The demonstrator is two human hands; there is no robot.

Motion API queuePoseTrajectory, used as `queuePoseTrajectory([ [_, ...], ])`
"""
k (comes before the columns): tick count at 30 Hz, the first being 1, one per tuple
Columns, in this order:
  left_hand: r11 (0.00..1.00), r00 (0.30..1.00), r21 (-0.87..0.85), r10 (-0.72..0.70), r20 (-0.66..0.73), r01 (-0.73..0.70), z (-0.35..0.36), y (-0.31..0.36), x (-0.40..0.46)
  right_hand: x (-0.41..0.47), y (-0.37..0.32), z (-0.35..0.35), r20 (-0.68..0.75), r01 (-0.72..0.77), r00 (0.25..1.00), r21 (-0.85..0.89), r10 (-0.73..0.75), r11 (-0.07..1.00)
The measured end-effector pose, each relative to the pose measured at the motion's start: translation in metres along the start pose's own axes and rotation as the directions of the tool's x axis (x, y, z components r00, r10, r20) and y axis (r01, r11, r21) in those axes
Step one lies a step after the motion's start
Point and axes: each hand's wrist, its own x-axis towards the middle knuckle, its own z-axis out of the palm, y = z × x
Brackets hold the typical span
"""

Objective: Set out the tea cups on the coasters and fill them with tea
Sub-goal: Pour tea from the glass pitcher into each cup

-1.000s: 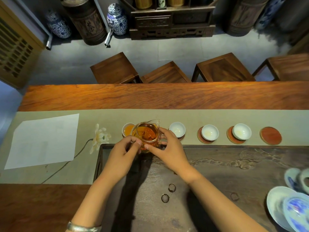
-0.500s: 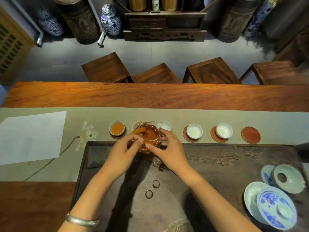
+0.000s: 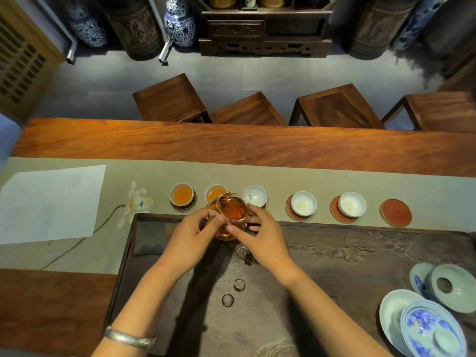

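A glass pitcher (image 3: 233,213) of amber tea is held between both hands above the row of cups. My left hand (image 3: 192,239) pinches its left side and my right hand (image 3: 262,239) holds its right side. The two leftmost white cups (image 3: 181,194) (image 3: 215,192) hold tea. The third cup (image 3: 256,195) sits right under the pitcher's spout, white inside. Two further cups (image 3: 304,203) (image 3: 352,204) on red coasters look empty. The rightmost red coaster (image 3: 396,212) has no cup on it.
A dark carved tea tray (image 3: 334,274) lies under my arms, with two small rings (image 3: 233,292) on it. Blue-and-white lidded bowls and saucers (image 3: 427,320) stand at its right end. A white paper (image 3: 49,204) and a flower (image 3: 136,202) lie left on the runner.
The pitcher and both hands have moved right along the row, from the second cup to the third. The second cup now shows tea in it.
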Motion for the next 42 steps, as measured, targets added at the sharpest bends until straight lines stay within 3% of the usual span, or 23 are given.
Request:
queuePoseTrajectory([
  [42, 0.999, 0.999, 0.038, -0.038, 0.007, 0.038, 0.001, 0.009, 0.013, 0.010, 0.013, 0.004, -0.005, -0.059, 0.998, 0.079, 0.059, 0.995],
])
